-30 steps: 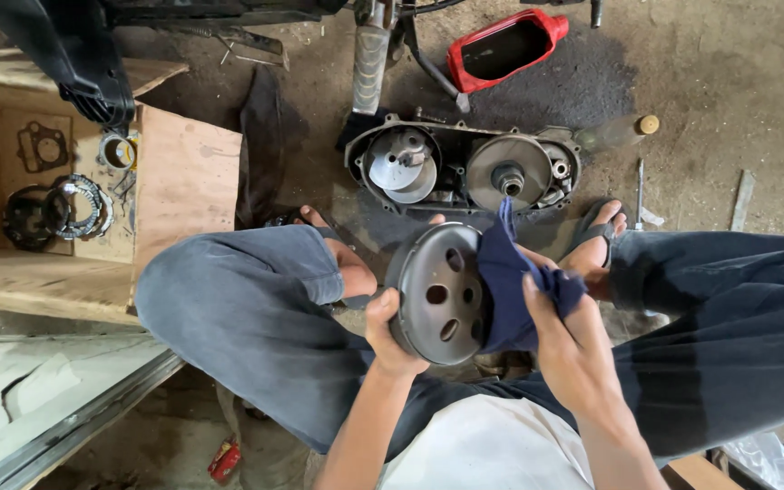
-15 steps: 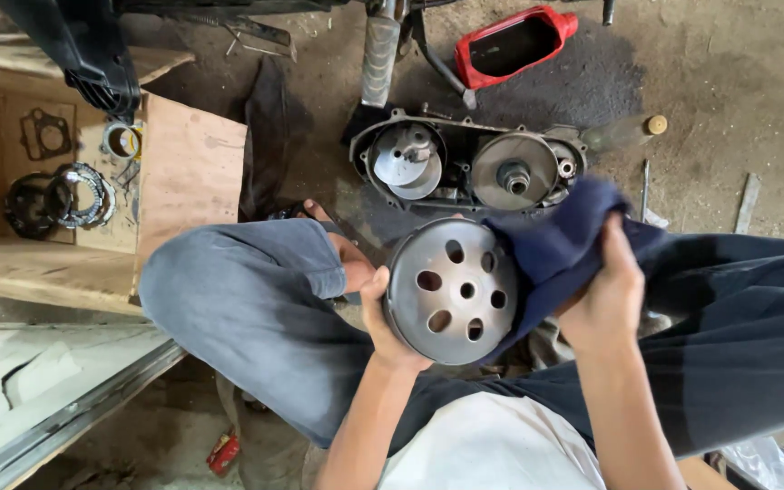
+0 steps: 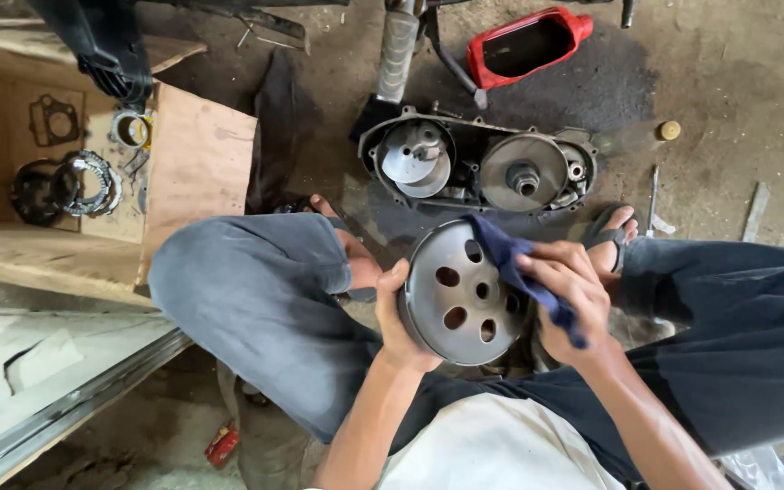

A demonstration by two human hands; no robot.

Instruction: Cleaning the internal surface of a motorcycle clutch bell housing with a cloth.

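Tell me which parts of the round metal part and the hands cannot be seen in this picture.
- Head view: right edge of the round metal drum is hidden by the dark blue cloth.
- Right hand palm: hidden, faces the drum.
- Left hand fingers: behind the drum.
- Drum's back face: turned away.

The round metal drum [image 3: 455, 292] is showing dull grey, dotted with dark round holes — the cloth [image 3: 524, 272] against it is looking navy blue. The tray [image 3: 524, 45] beyond is glowing red with a black inside, the wooden crate [image 3: 197, 163] is showing pale tan, and the trousers [image 3: 247, 299] are reading grey-blue.
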